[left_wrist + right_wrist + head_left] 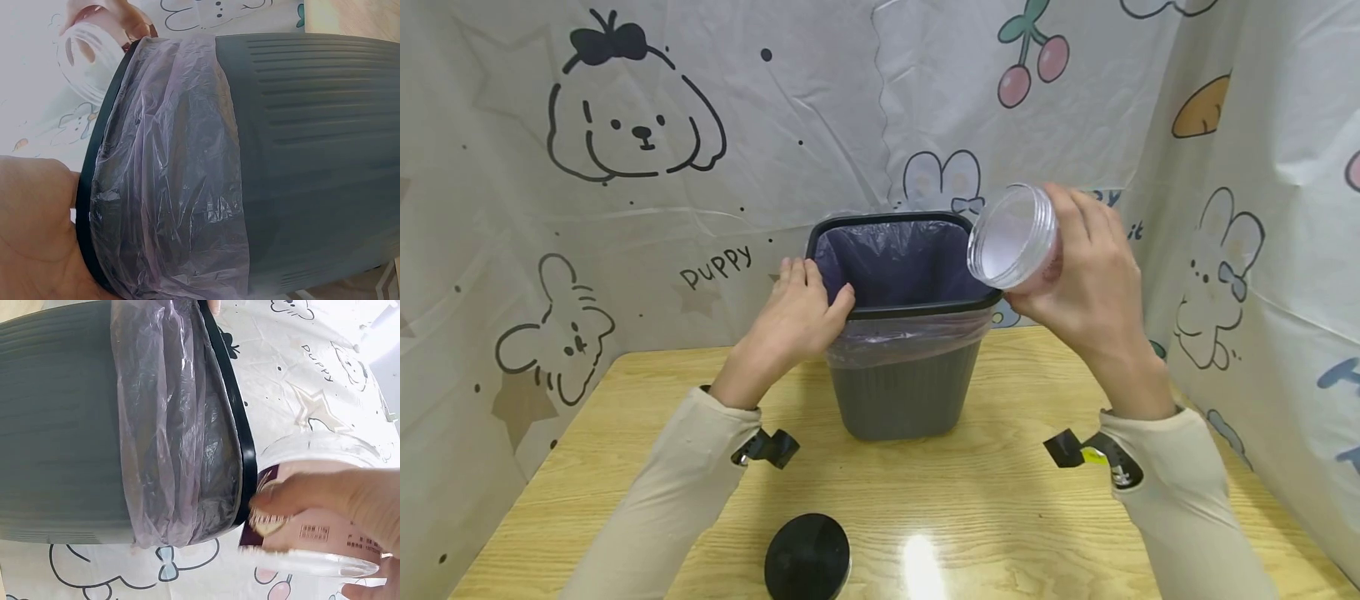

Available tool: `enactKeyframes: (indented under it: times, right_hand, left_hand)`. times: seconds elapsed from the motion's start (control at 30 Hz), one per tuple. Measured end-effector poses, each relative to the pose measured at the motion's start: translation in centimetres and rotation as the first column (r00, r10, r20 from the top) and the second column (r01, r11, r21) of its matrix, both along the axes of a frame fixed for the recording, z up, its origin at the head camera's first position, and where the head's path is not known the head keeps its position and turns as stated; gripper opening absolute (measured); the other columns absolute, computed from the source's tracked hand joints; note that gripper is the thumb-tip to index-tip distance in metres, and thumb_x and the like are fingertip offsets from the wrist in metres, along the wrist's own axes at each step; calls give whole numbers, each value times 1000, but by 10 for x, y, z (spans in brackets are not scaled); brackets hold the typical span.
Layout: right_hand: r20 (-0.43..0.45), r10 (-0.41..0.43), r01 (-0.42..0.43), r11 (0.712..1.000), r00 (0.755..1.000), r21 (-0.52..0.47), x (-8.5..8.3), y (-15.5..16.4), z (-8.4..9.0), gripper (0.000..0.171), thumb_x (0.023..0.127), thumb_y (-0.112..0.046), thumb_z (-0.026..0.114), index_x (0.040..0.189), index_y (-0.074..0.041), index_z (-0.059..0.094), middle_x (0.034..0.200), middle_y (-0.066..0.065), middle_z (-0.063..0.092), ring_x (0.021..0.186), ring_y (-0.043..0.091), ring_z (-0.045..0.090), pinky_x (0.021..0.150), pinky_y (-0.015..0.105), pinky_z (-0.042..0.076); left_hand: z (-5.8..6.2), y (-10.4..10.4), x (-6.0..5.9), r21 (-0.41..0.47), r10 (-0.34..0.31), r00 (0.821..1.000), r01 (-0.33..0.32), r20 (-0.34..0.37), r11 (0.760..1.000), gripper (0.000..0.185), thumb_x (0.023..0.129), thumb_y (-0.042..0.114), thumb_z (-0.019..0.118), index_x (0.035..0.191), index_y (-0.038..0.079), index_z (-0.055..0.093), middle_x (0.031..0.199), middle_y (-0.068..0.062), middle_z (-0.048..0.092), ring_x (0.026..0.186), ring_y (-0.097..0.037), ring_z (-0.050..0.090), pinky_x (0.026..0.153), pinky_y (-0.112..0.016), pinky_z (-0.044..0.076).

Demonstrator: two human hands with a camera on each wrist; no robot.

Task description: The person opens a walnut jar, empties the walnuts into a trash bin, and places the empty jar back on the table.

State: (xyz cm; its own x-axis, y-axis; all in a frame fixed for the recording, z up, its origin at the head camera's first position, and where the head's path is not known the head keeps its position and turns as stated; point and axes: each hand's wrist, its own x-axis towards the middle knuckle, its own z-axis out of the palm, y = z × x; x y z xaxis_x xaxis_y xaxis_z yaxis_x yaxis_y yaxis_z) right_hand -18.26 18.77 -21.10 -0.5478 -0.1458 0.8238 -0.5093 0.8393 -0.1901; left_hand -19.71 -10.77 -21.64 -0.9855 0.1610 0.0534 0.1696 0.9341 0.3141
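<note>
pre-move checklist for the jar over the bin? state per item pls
1. Right hand has a grip on the clear jar: ok.
2. Jar lid off, black lid lying on the table: ok.
3. Jar mouth over the bin opening: not ok, it sits at the right rim.
4. Left hand steadies the bin rim: ok.
5. Purple liner folded over the rim: ok.
6. Jar contents: cannot tell.

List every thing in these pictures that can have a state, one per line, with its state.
Jar: lid off, tipped on its side at the bin's rim, held by the right hand.
Lid: off, lying on the table.
Bin: upright, lined with a bag, rim gripped by the left hand.
</note>
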Motion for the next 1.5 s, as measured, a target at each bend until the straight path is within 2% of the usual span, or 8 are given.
enactKeyframes:
  times: [0.13,0.23,0.47,0.8,0.93,1.13,1.23,1.5]
  right_hand:
    - [-41,50,-54,993,998,-102,2,5,-5,103,51,-23,93,141,-12,46,135,14,53,126,34,45,107,51,32]
    - [-32,60,-65,982,998,-178,6,8,-10,105,49,-23,94,141,-11,46,136,12,53,123,34,48,103,53,36]
    - [66,67,-45,957,996,-288,16,14,-23,112,47,-20,97,143,-10,41,132,14,53,118,33,51,98,52,42]
    - [222,88,13,908,971,-418,28,18,-48,112,48,-22,98,143,-10,38,131,17,55,115,35,53,93,52,42]
    - [305,122,29,894,945,-447,37,16,-61,113,52,-22,97,146,-12,34,134,16,52,121,34,50,94,55,40]
    - [351,219,-15,866,911,-501,49,11,-80,111,54,-16,96,146,-11,34,136,13,51,126,32,46,100,56,37]
    - [394,252,-12,855,884,-519,56,9,-91,109,55,-16,96,145,-10,34,137,11,51,128,31,45,101,55,36]
    - [467,305,-13,847,830,-531,73,2,-126,106,58,-17,95,144,-9,34,137,10,50,128,30,45,101,43,36]
  left_hand:
    - [1,1,0,1,-1,1000,1,-3,1000,77,102,44,25,147,-15,4,155,-32,0,144,-40,-6,117,-45,5]
    - [2,2,-1,-8,3,1000,-3,-3,1000,77,102,44,25,147,-15,5,155,-32,0,144,-40,-6,117,-46,4]
    - [3,2,-1,-31,6,1000,-6,-5,1000,76,102,44,25,148,-15,5,155,-32,1,144,-40,-6,117,-47,3]
    - [2,-1,-1,-46,13,1000,-13,-4,999,76,102,44,24,148,-15,6,155,-32,1,144,-41,-5,117,-48,3]
    - [2,-2,-1,-39,10,1000,-11,-8,999,76,102,43,25,148,-15,6,155,-32,1,144,-40,-5,117,-48,3]
    - [1,-3,-2,-45,0,1000,-1,-11,999,76,102,44,25,148,-14,7,155,-32,2,145,-40,-5,117,-47,3]
    - [0,-3,-1,-42,-6,1000,5,-12,999,76,102,44,24,148,-14,7,155,-32,2,145,-40,-5,117,-46,3]
    - [-1,-3,-2,-34,-9,1000,9,-17,999,75,103,43,25,148,-14,7,155,-32,3,145,-40,-4,117,-46,3]
